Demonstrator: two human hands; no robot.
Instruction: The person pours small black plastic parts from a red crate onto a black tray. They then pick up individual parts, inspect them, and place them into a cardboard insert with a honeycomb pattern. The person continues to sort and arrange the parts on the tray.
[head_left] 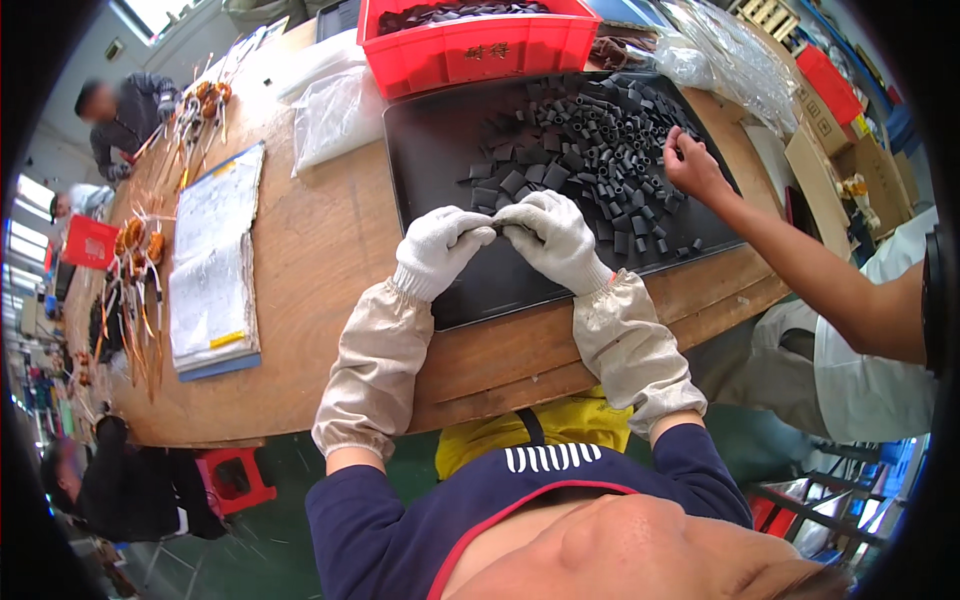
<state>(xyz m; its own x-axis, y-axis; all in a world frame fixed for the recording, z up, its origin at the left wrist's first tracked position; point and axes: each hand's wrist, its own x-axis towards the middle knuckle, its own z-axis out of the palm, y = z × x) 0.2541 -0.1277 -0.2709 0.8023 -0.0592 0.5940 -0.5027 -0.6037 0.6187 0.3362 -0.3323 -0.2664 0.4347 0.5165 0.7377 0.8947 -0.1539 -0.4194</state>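
Observation:
Over the near part of a black tray (500,296), my two white-gloved hands meet fingertip to fingertip. My left hand (440,248) is closed in a pinch, and my right hand (553,238) pinches from the other side. Between them is a small black piece (498,224), mostly hidden by the fingers; it looks like one of the short sleeves in the tray. Just beyond my hands lie many short black tube pieces (618,150), some round and open, others pressed flat (515,182).
A red bin (480,62) of black pieces stands behind the tray. At right, a co-worker's bare hand (692,165) reaches over the pieces. Left on the wooden table (310,260) lie a clipboard with papers (212,262), a plastic bag (335,118) and copper-coloured wound parts (140,245).

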